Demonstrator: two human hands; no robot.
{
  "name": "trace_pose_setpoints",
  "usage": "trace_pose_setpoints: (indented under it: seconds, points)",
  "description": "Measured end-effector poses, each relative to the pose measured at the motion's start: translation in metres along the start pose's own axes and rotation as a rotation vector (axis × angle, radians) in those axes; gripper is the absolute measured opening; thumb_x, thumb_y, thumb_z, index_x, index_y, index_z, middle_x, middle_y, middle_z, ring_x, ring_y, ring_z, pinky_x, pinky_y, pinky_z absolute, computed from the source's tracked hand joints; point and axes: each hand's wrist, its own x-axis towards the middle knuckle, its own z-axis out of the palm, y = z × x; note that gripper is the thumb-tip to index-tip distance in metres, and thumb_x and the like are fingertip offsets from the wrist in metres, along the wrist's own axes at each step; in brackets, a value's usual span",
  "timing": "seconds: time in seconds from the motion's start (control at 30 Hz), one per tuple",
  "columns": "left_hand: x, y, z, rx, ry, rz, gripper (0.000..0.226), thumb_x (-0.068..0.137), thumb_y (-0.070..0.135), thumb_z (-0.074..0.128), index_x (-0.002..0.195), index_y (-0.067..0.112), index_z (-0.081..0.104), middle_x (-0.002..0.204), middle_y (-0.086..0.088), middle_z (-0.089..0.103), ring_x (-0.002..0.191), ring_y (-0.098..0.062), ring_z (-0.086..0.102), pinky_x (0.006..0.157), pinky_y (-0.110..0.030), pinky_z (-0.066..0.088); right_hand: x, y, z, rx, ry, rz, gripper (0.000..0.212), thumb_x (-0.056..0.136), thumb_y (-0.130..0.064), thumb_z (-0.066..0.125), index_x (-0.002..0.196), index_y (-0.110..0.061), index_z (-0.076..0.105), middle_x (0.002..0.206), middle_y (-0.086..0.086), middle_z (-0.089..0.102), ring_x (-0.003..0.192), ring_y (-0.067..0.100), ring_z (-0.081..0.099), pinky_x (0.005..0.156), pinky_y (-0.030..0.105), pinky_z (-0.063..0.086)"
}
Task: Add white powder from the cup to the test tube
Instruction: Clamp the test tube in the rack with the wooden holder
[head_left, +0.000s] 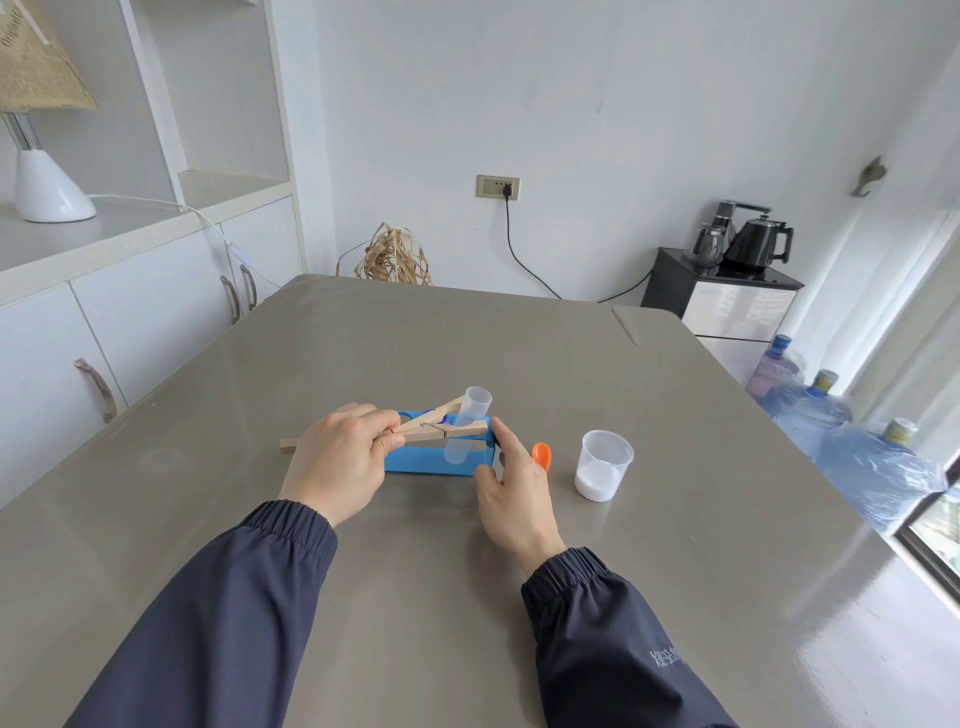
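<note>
1. Test tube (465, 426) stands tilted in the blue rack (436, 460) near the table's (519, 353) middle, mouth open and leaning far-right.
2. Left hand (337, 462) is closed around the wooden clamp (415, 428), whose jaws sit around the tube below its rim.
3. Right hand (511, 488) rests with fingers spread, holding nothing, one fingertip touching the rack's right end.
4. Orange spoon (542, 455) lies just right of that hand; the cup (605, 465) with white powder stands farther right.
5. To do this well (my judgement), keep the clamp squeeze steady, hold the tube's mouth upward, and take small scoops.
</note>
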Motion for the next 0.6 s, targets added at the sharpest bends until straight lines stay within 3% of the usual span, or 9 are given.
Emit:
trace_pose_setpoints:
  seconds: [0.2, 0.3, 0.47, 0.6]
  points:
    - [-0.0008, -0.0007, 0.0003, 0.010, 0.007, 0.022, 0.018, 0.087, 0.013, 0.058, 0.070, 0.013, 0.056, 0.055, 0.009, 0.037, 0.063, -0.021, 0.040, 0.048, -0.025, 0.026, 0.0013, 0.0025, 0.0021, 0.010, -0.001, 0.006, 0.060, 0.083, -0.004, 0.037, 0.141, -0.018, 0.042, 0.078, -0.008, 0.054, 0.087, -0.032, 0.029, 0.114, 0.054, 0.027]
    - [-0.0003, -0.0022, 0.0011, 0.016, 0.006, 0.038, 0.019, 0.087, 0.012, 0.059, 0.069, 0.014, 0.054, 0.054, 0.010, 0.035, 0.063, -0.021, 0.041, 0.050, -0.030, 0.027, 0.0004, 0.0033, 0.0013, -0.001, 0.007, -0.001, 0.059, 0.082, -0.003, 0.037, 0.138, -0.018, 0.044, 0.073, -0.015, 0.048, 0.084, -0.027, 0.033, 0.114, 0.054, 0.026]
    - [-0.0008, -0.0019, 0.0025, 0.012, 0.027, 0.020, 0.019, 0.086, 0.010, 0.061, 0.068, 0.015, 0.054, 0.054, 0.011, 0.035, 0.062, -0.021, 0.041, 0.048, -0.027, 0.024, 0.0011, 0.0047, 0.0035, -0.019, 0.001, -0.013, 0.059, 0.080, -0.004, 0.035, 0.137, -0.019, 0.045, 0.069, -0.018, 0.042, 0.083, -0.021, 0.038, 0.117, 0.052, 0.020]
    - [-0.0007, -0.0038, 0.0027, 0.018, 0.031, 0.017, 0.020, 0.085, 0.010, 0.061, 0.068, 0.015, 0.053, 0.054, 0.010, 0.036, 0.063, -0.021, 0.041, 0.048, -0.026, 0.024, 0.0009, 0.0047, 0.0023, -0.003, -0.002, -0.014, 0.060, 0.082, -0.002, 0.037, 0.139, -0.018, 0.042, 0.077, -0.013, 0.051, 0.091, -0.032, 0.029, 0.119, 0.050, 0.015]
